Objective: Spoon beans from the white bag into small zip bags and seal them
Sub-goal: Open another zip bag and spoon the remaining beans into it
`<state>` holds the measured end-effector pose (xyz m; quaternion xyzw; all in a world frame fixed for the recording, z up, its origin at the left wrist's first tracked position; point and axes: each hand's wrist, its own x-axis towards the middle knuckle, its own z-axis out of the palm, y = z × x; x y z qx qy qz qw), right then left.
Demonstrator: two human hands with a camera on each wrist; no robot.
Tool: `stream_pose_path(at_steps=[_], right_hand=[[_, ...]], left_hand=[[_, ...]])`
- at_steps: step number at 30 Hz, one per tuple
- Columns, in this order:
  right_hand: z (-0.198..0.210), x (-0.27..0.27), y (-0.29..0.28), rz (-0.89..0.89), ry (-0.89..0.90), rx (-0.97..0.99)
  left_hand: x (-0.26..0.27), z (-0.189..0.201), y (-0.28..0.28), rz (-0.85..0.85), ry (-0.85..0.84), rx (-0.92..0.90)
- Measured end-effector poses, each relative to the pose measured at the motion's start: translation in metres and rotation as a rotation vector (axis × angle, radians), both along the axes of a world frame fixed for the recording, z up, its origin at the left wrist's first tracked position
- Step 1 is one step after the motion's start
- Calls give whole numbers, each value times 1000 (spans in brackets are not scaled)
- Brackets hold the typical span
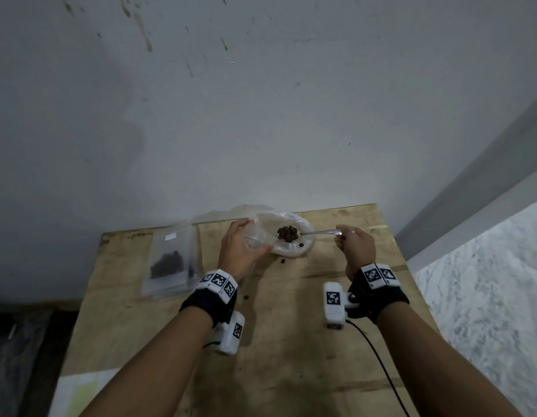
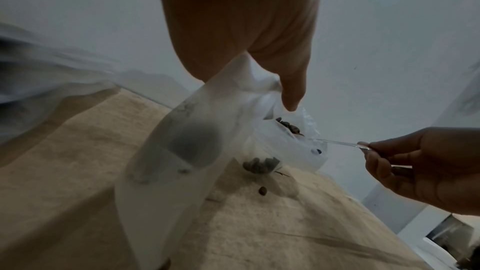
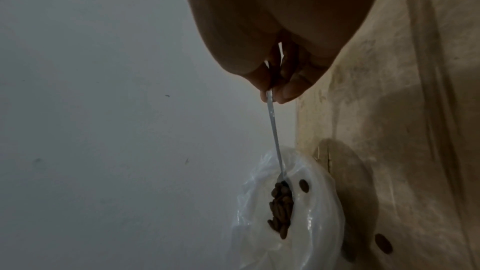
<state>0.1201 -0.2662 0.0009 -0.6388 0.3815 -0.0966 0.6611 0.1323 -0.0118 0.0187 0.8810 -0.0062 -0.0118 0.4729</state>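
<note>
My left hand [image 1: 240, 245] holds a small zip bag [image 1: 256, 237] by its mouth, fingers and thumb curled round the clear plastic, just beside the white bag [image 1: 291, 236], which lies opened out at the far edge of the bench [image 1: 291, 341]. My right hand [image 1: 354, 245] pinches the handle of the spoon [image 1: 318, 232] between thumb and fingertips, and the bowl of it sits in the pile of beans [image 1: 287, 233] on the white bag. To do this scoop well, I judge I should push the spoon under the pile, lift it level, and bring the zip bag's mouth right up to the rim so little travels over open bench; a few loose beans [image 1: 282, 261] already lie there. A filled zip bag [image 1: 171, 260] rests to the left, well apart. I cannot see the spoon's bowl itself, as the beans cover it, nor how full it is. The zip bag's mouth is hard to make out through the clear film, so I cannot tell how wide it gapes; the left wrist view shows some beans at its bottom.
</note>
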Motion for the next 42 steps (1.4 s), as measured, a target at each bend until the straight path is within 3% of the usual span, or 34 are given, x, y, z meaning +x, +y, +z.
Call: stream_pose_path(at_steps=[12, 21, 27, 35, 42], right_hand=[[11, 3, -2, 49, -21, 19], [47, 16, 17, 128, -132, -12], [80, 13, 49, 324, -205, -304], [89, 5, 59, 684, -543, -597], [81, 5, 29, 312, -484, -477]], left_hand=[[-6, -3, 10, -139, -81, -9], [-3, -6, 13, -154, -87, 22], [-2, -6, 8, -155, -104, 10], [2, -8, 7, -145, -98, -11], [3, -12, 9, -154, -76, -11]])
